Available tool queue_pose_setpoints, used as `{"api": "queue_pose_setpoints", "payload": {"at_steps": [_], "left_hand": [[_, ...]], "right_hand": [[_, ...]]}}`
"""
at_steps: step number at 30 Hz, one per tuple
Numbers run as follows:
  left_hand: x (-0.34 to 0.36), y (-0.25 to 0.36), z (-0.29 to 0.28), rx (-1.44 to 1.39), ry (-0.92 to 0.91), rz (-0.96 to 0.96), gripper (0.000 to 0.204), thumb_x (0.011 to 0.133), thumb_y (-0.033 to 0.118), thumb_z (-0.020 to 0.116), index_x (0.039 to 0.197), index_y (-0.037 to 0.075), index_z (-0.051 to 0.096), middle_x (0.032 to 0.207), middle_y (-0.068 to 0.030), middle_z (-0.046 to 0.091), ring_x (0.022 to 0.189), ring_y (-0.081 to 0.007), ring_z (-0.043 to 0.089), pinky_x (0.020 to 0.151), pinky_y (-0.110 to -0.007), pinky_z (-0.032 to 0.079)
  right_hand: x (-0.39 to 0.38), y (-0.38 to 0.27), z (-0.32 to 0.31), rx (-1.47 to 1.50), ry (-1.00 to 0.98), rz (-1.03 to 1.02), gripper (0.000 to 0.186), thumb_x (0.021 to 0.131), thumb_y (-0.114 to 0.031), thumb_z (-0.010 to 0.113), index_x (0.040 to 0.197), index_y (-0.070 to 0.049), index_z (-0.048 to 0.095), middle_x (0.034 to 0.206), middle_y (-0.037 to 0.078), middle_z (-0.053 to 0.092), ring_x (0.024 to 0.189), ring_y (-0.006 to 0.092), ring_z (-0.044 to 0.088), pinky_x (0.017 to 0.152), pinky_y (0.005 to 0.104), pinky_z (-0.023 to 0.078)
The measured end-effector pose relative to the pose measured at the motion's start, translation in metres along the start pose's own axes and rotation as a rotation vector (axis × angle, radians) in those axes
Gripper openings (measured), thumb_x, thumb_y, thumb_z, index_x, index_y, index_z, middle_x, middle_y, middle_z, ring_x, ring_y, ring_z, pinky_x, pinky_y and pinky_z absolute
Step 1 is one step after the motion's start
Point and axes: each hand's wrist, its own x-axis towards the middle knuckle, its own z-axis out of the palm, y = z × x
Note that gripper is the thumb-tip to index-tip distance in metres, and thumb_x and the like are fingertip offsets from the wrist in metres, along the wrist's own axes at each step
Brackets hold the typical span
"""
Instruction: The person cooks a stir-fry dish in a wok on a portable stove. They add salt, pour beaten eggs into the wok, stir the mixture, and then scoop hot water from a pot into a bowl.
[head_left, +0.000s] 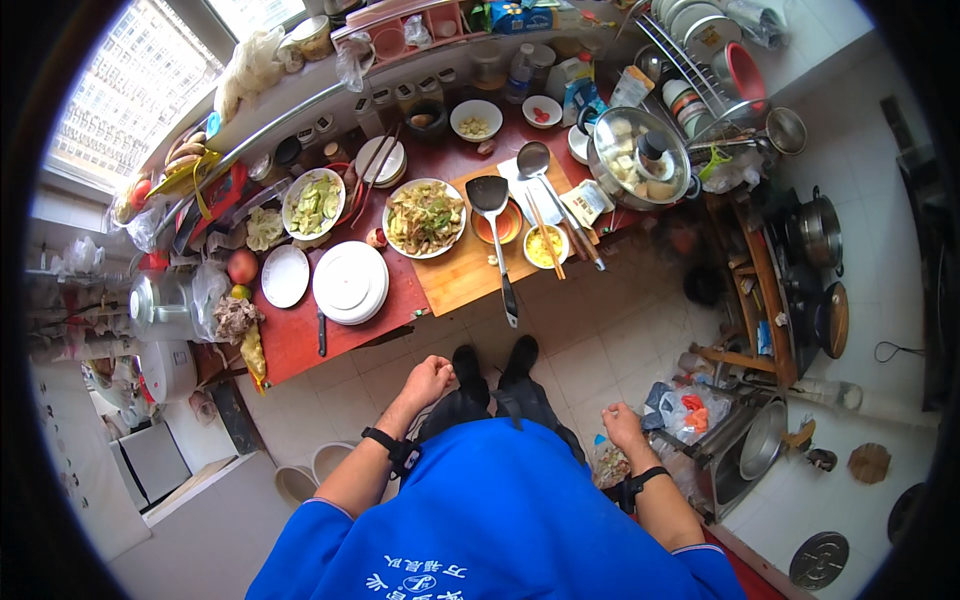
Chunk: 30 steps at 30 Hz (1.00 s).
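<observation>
My left hand (428,381) hangs in front of my body, its fingers curled in and nothing showing in them. My right hand (624,426) is lowered on the other side, fingers also curled, beside a clear plastic bag (610,464). Both hands are apart from the red table (352,348). On its cutting board (440,280) lie a black-headed spatula (489,196) and a ladle (534,160). Chopsticks (545,240) rest across a bowl of yellow food (558,246). A plate of cooked food (424,220) stands at the board's left, near stacked white plates (350,284).
A glass-lidded pot (640,150) stands at the table's right end, below a dish rack (690,70). A knife (322,333) lies near the front edge. Buckets (332,458) are on the floor at left; a metal basin (763,441) and plastic bags (690,408) are at right.
</observation>
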Motion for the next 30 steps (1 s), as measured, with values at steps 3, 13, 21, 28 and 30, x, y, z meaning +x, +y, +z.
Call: {"api": "queue_pose_setpoints", "payload": {"at_steps": [3, 13, 21, 28, 30], "left_hand": [[0.003, 0.009, 0.008, 0.004, 0.012, 0.023, 0.025, 0.103, 0.018, 0.056, 0.116, -0.003, 0.06, 0.098, -0.012, 0.075, 0.085, -0.0171, 0.072, 0.078, -0.032, 0.058], [0.005, 0.082, 0.092, -0.021, -0.03, 0.161, 0.027, 0.105, 0.015, 0.053, 0.123, -0.005, 0.057, 0.105, -0.0144, 0.073, 0.089, -0.018, 0.072, 0.081, -0.032, 0.059], [0.01, 0.151, 0.239, 0.018, -0.103, 0.134, 0.031, 0.102, 0.018, 0.055, 0.124, -0.003, 0.059, 0.102, -0.0134, 0.075, 0.093, -0.0194, 0.073, 0.084, -0.033, 0.059], [0.014, 0.228, 0.307, 0.043, -0.133, 0.262, 0.029, 0.106, 0.018, 0.055, 0.126, -0.003, 0.057, 0.105, -0.011, 0.074, 0.093, -0.0159, 0.071, 0.085, -0.03, 0.058], [0.025, 0.266, 0.31, -0.068, -0.083, 0.368, 0.029, 0.106, 0.017, 0.054, 0.127, -0.002, 0.056, 0.106, -0.0105, 0.073, 0.092, -0.0161, 0.07, 0.085, -0.03, 0.057]], "right_hand": [[0.002, 0.011, 0.0, 0.07, -0.038, 0.046, 0.042, 0.094, -0.036, 0.066, 0.119, -0.003, 0.062, 0.1, 0.022, 0.073, 0.098, 0.0369, 0.071, 0.087, 0.044, 0.055], [0.013, 0.091, -0.031, 0.135, -0.061, 0.024, 0.034, 0.095, -0.032, 0.066, 0.112, -0.002, 0.064, 0.092, 0.017, 0.075, 0.084, 0.0279, 0.072, 0.075, 0.0398, 0.055], [0.061, 0.235, -0.09, 0.214, -0.026, 0.092, 0.025, 0.097, -0.026, 0.065, 0.106, -0.002, 0.064, 0.08, 0.01, 0.073, 0.069, 0.0206, 0.07, 0.062, 0.0358, 0.055], [0.1, 0.326, -0.138, 0.336, -0.026, 0.314, 0.024, 0.102, -0.025, 0.059, 0.115, -0.004, 0.058, 0.08, 0.013, 0.072, 0.052, 0.0185, 0.06, 0.045, 0.0341, 0.048], [0.109, 0.341, -0.132, 0.377, -0.044, 0.254, 0.025, 0.102, -0.025, 0.06, 0.115, -0.004, 0.058, 0.079, 0.012, 0.071, 0.053, 0.0185, 0.06, 0.045, 0.0339, 0.048]]}}
